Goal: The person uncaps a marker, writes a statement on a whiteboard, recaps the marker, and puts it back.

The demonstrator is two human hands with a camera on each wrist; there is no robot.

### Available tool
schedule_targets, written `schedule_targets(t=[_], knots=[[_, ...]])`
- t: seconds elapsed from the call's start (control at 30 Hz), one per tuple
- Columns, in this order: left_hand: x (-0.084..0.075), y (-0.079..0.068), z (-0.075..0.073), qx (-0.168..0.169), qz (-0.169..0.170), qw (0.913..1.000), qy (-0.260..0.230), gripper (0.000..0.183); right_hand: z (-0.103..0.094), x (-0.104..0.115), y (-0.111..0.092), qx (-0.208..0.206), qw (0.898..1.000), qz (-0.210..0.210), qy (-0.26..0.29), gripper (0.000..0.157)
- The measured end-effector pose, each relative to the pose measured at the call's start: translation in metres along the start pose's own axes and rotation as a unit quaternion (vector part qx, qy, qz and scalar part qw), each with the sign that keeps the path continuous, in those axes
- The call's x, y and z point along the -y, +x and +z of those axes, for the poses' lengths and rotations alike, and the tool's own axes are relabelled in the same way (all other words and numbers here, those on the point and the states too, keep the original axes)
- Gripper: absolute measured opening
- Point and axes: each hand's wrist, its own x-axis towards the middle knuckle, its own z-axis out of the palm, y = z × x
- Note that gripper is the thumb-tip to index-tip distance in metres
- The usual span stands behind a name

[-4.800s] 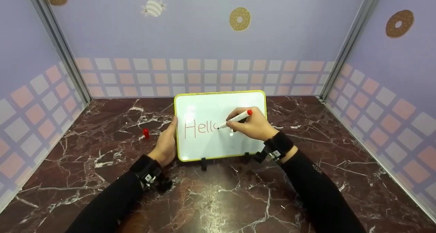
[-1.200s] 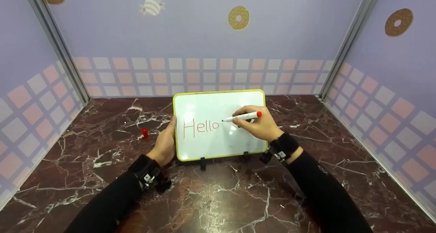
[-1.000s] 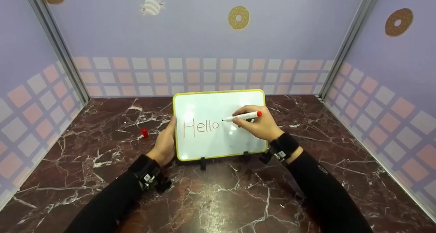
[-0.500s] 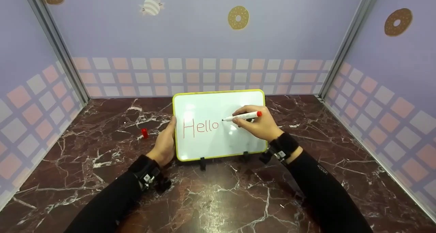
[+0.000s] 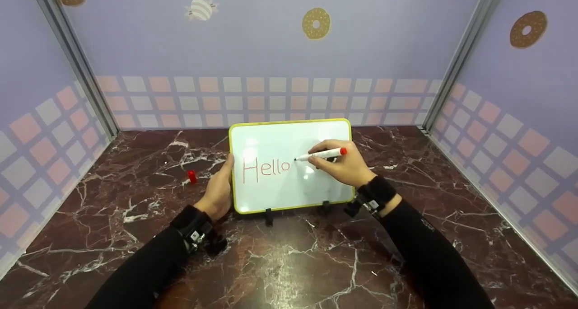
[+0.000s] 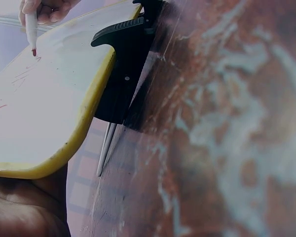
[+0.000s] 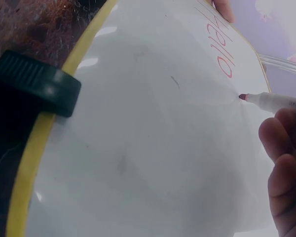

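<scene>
A small whiteboard (image 5: 280, 191) with a yellow frame leans back, its face carrying the word "Hello" in red. My left hand (image 5: 218, 191) grips its left edge, thumb along the frame and the other fingers hidden behind the board. In my right hand (image 5: 342, 166) a white marker (image 5: 323, 154) with a red end is pinched between thumb and fingers. Its tip is right at the board, just right of the "o". From the right wrist view, the marker (image 7: 274, 100) shows a dark red tip close over the white surface (image 7: 153, 148).
Black stand clips (image 5: 269, 216) hold the board's lower edge on the dark marbled table (image 5: 289, 264). A red marker cap (image 5: 192, 176) stands to the left of my left hand. Patterned walls (image 5: 271, 51) enclose the table at the back and both sides.
Since the oldest frame the "o" has been closed, and my right hand has moved right with the marker, its tip now beyond the word. Over the last second both hands stay still.
</scene>
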Motion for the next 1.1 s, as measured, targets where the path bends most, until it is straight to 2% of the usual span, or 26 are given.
schedule_targets(t=[0.23,0.5,0.73,1.1], knots=[[-0.0003,-0.0001,-0.0001,-0.007,-0.002,1.0000,0.002,0.073,-0.0001,-0.0006,0.0004,0.004,1.000,0.003,0.006,0.009],[-0.0014,-0.0005,0.0007,-0.006,-0.003,1.0000,0.006,0.069,-0.0012,0.0023,0.0000,0.034,0.998,0.037,0.042,0.005],[-0.0006,0.0000,0.0007,-0.002,0.001,1.0000,0.001,0.071,-0.0016,0.0024,-0.0001,0.049,0.997,0.048,0.034,0.004],[0.0009,0.0010,0.0017,-0.018,0.005,0.9998,-0.003,0.070,-0.0021,0.0049,0.0001,0.054,0.997,0.054,0.031,0.004]])
